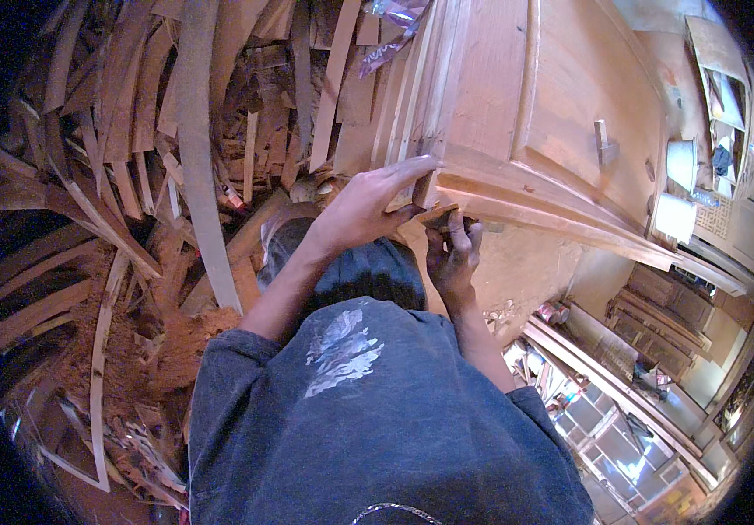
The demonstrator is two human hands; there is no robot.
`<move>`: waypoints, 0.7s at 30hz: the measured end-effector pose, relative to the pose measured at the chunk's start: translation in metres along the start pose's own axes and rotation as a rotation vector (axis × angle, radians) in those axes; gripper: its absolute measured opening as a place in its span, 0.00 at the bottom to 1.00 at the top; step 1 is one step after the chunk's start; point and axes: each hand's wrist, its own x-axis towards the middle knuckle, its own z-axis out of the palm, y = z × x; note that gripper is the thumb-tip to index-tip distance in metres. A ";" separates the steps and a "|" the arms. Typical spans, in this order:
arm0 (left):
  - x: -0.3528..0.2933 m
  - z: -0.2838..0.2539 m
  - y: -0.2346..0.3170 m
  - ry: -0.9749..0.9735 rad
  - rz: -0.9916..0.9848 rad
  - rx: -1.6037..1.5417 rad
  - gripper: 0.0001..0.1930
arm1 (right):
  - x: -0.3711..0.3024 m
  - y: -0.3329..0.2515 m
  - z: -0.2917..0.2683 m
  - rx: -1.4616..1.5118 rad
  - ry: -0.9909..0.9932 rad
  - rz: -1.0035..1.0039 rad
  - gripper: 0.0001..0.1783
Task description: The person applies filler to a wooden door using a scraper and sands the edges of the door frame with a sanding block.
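A panelled wooden door [486,122] lies in front of me, its near corner between my hands. My left hand [364,206] grips this corner, with its fingers stretched along the top and its thumb below. Just right of it, my right hand [454,258] is closed, pinching a small flat brown piece [440,213] against the door's near edge. Whether that piece is folded sandpaper or a sliver of wood, I cannot tell. The left thumb comes close to the piece's left end.
Offcuts and long boards [202,131] are heaped on the left, with sawdust [184,350] among them. A small wooden block [605,144] stands on the door. Beyond its right end is a white container [675,217]. More boards [622,398] and framed panes [626,446] lie at lower right.
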 end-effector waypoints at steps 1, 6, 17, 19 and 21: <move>0.000 -0.001 0.000 -0.002 -0.003 0.008 0.33 | 0.002 0.002 0.001 -0.058 0.045 -0.100 0.35; 0.000 -0.004 0.005 -0.007 -0.002 0.062 0.32 | 0.004 -0.002 -0.007 -0.154 0.034 -0.149 0.37; -0.005 -0.003 0.004 0.043 0.044 0.130 0.32 | 0.007 -0.012 -0.063 -0.369 -0.180 -0.032 0.36; -0.006 -0.001 0.001 0.055 0.067 0.121 0.32 | 0.009 -0.015 -0.083 -0.378 -0.233 0.019 0.34; -0.005 -0.002 0.001 0.067 0.083 0.121 0.32 | 0.018 -0.018 -0.095 -0.361 -0.233 0.023 0.33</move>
